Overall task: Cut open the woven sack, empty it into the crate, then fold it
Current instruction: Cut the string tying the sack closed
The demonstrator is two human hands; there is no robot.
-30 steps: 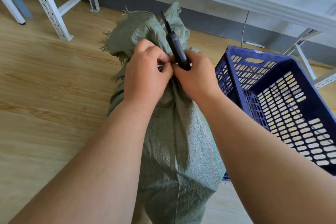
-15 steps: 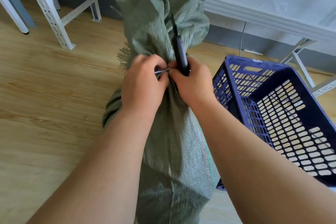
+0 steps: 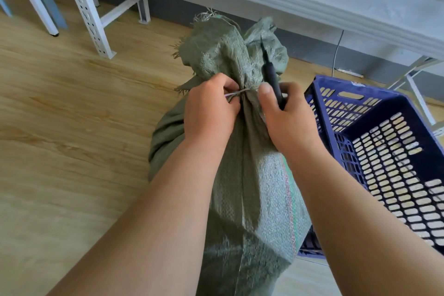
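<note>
So the green woven sack is standing upright on the wood floor, right between the person's forearms, and its neck is still cinched shut with a pale tie. The frayed top of the sack flops open above the tie like a bunched-up collar. The left hand has its fingers curled around the loose end of that tie, pinching it on the left side of the neck. The right hand is wrapped around a black-handled knife, blade pointing up and away against the bunched fabric, with the thumb resting on the sack neck just beside the tie. The blue slotted crate sits on the floor touching the sack's right side, and it looks bare inside. White metal rack legs stand back left by the wall.
</note>
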